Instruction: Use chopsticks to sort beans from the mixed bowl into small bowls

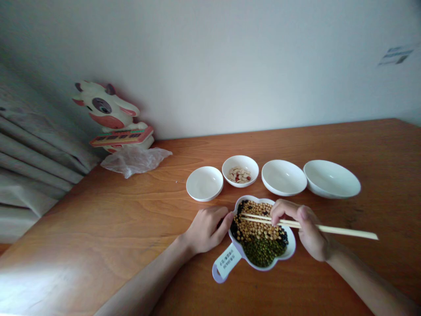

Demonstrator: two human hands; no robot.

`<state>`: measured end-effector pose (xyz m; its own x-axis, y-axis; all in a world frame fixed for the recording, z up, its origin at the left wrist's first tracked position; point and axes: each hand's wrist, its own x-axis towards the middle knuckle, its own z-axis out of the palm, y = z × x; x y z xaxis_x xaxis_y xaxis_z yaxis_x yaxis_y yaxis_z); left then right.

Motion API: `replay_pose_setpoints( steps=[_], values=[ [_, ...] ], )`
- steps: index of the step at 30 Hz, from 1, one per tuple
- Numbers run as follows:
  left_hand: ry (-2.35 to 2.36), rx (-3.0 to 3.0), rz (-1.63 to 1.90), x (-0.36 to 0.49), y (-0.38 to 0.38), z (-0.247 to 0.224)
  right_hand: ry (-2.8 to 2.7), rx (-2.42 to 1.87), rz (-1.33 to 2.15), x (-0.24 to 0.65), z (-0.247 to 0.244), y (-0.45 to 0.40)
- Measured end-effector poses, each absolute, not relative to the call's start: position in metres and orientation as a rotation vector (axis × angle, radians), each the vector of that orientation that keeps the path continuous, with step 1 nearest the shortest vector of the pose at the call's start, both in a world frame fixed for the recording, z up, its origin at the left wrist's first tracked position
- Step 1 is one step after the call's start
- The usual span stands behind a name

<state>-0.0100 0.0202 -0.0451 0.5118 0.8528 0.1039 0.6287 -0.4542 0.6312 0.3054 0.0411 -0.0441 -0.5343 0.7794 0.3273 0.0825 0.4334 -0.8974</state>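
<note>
A white lobed dish [292, 251] with a flat handle and printed label [229, 262] sits on the wooden table, filled with yellow soybeans, black beans and green mung beans. My left hand [208, 229] grips the dish's left rim, fingers curled against it. My right hand [302, 224] is shut on a pair of pale wooden chopsticks [332, 228], whose tips reach over the soybeans. A white bowl [240, 159] holding pale seeds with some red bits stands just beyond the dish.
Along the far side stand a white shallow bowl [204, 183] and two wider white bowls [283, 177] [331, 179]. A cow-shaped figure [108, 109] and a crumpled plastic bag [134, 160] sit at the back left, by a grey curtain [33, 149].
</note>
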Motion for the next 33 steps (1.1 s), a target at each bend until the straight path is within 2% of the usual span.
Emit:
replay_pose_setpoints(
  steps=[24, 33],
  values=[
    [1.004, 2.402, 0.666, -0.025, 0.021, -0.046, -1.508, -0.754, 1.017, 0.304, -0.028, 0.046],
    [0.978, 2.451, 0.675, -0.032, 0.021, -0.048, -1.438, -0.752, 1.035, 0.225, 0.006, 0.082]
  ],
)
